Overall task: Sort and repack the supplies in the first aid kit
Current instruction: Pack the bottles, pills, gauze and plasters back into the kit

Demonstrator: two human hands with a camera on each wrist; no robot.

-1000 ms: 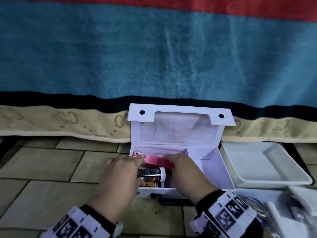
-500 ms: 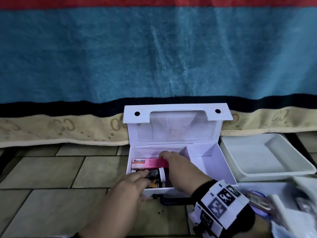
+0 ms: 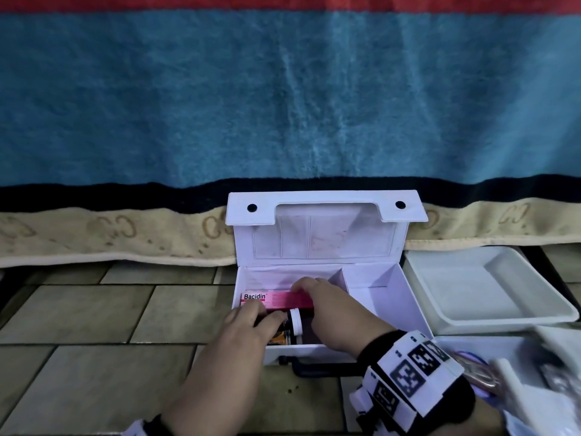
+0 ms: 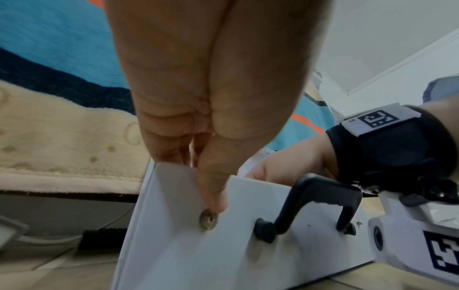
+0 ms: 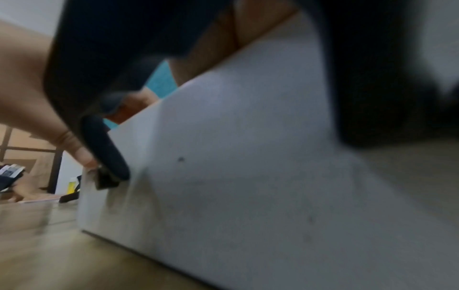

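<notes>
left hand [image 3: 242, 328]: fingers curled on dark bottle [image 3: 290, 324], thumb on front wall | first aid kit [image 3: 390, 297]: open on floor, pink Bacidin box [image 3: 276, 299] in left compartment | right hand [image 3: 333, 306]: fingers curled over box's right end | white tray [image 3: 490, 297]: just right of kit

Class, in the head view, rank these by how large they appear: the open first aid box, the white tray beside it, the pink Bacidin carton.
1. first aid box, lid included
2. white tray
3. Bacidin carton, partly covered by both hands
</notes>
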